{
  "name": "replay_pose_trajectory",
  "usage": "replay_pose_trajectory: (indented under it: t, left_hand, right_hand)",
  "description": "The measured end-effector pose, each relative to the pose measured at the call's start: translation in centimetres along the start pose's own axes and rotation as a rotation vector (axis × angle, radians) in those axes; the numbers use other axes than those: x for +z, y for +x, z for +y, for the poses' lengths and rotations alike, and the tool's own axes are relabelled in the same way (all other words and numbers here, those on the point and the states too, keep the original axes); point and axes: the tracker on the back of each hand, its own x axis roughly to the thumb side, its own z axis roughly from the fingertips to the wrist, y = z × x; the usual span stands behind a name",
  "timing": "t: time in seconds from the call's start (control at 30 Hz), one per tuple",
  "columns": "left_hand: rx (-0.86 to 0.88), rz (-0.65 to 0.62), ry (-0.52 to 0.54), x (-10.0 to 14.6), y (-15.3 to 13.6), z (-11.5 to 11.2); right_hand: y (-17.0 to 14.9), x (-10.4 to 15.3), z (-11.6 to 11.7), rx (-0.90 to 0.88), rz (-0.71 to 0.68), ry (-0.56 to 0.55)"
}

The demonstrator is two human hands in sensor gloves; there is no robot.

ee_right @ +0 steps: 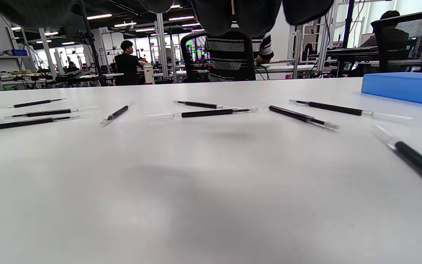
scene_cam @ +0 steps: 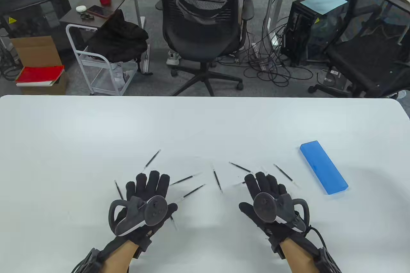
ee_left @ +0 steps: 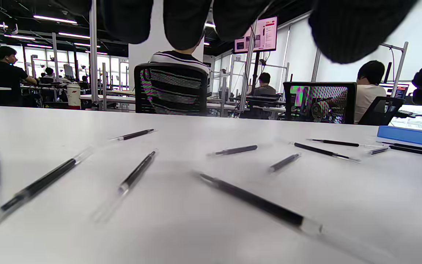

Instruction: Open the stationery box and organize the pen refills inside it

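- Right now I am holding both hands flat and low over the table (scene_cam: 205, 119), palms down, fingers straight and spread, gripping nothing; I take this as a resting pose ahead of the first move.
- My left hand (scene_cam: 141, 204) is hovering among the refills on its side, and one refill (scene_cam: 190, 193) is lying just beside its fingers.
- My right hand (scene_cam: 272, 202) is sitting near the middle-right group, with a refill (scene_cam: 285, 173) angling away just past its fingertips.
- The refills are lying scattered singly in a loose arc in front of both hands, pointing every way, so I judge each one is needing its own pick.
- The blue box (scene_cam: 323, 167) is lying closed and flat, off to the right and farther out than my right hand, well clear of my left.
- I am judging the box to be the first job, since nothing can go in until its lid is off; the right hand is the nearer one for it.
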Motion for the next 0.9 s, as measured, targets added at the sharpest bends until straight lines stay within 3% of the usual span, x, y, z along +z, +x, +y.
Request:
replay_pose_trajectory:
  t: [0.27, 0.53, 0.9]
  left_hand:
    - [0.014, -0.004, -0.006, 0.0, -0.1, 0.0]
    - [0.043, -0.001, 0.011, 0.2, -0.4, 0.6]
    - [0.069, -0.005, 0.039, 0.6, -0.6, 1.5]
  right_hand:
    - [-0.3, -0.1, 0.1, -0.011, 0.014, 0.006]
    - [-2.2, -0.5, -0.8, 0.006, 0.127, -0.023]
    - [-10.9, -3.7, -2.1, 0.085, 0.445, 0.076]
